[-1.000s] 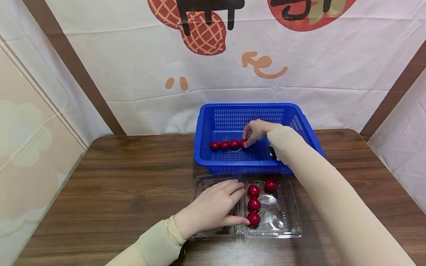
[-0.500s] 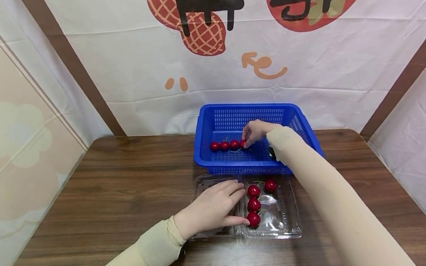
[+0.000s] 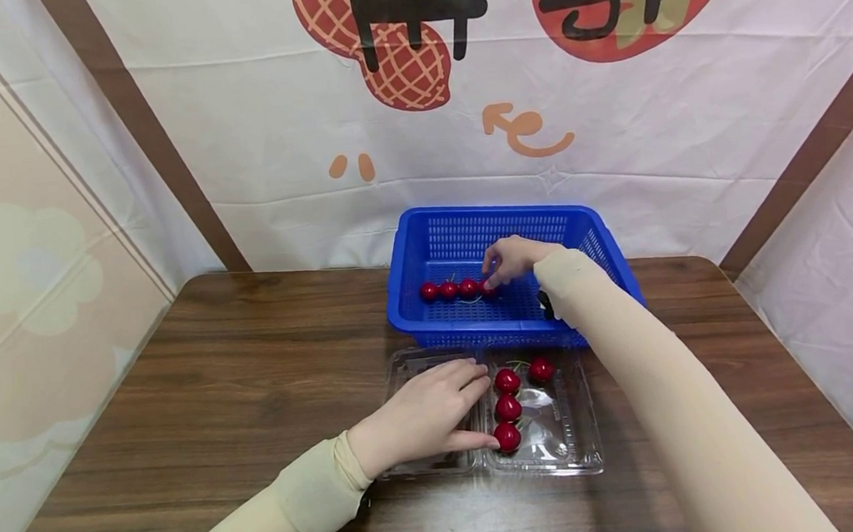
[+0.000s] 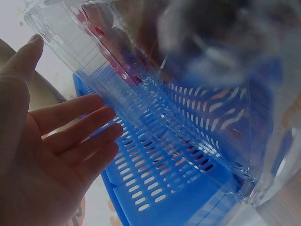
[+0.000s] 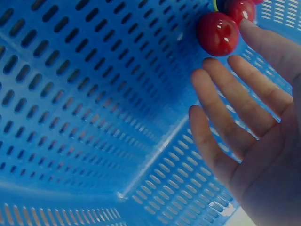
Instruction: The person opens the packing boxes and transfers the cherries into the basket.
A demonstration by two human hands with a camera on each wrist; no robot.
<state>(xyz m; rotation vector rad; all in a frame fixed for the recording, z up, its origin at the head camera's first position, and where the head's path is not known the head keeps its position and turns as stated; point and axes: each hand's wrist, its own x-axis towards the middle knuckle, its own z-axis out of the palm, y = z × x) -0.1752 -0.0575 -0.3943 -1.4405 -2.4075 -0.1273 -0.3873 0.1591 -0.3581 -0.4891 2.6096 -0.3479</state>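
Note:
My right hand (image 3: 514,260) is inside the blue plastic basket (image 3: 469,327), right at the end cherry (image 3: 490,289) of a row of red cherries. In the right wrist view its fingers (image 5: 230,108) are extended and apart, just below a cherry (image 5: 217,34), with the thumb tip overlapping the cherry beside it. My left hand (image 3: 423,412) lies over the left half of an opened clear plastic clamshell box (image 3: 559,427), fingers straight, thumb tip at the nearest cherry (image 3: 508,437). Three cherries line the box's right half, and another cherry (image 3: 542,370) sits at its back.
The basket stands behind the box on a brown wooden table (image 3: 256,396). A printed white cloth (image 3: 274,144) hangs close behind the table's far edge. My right forearm crosses over the basket's right front corner.
My right fingers have loosened and risen slightly from the end cherry, which stays in the row. The left hand and the box have not moved.

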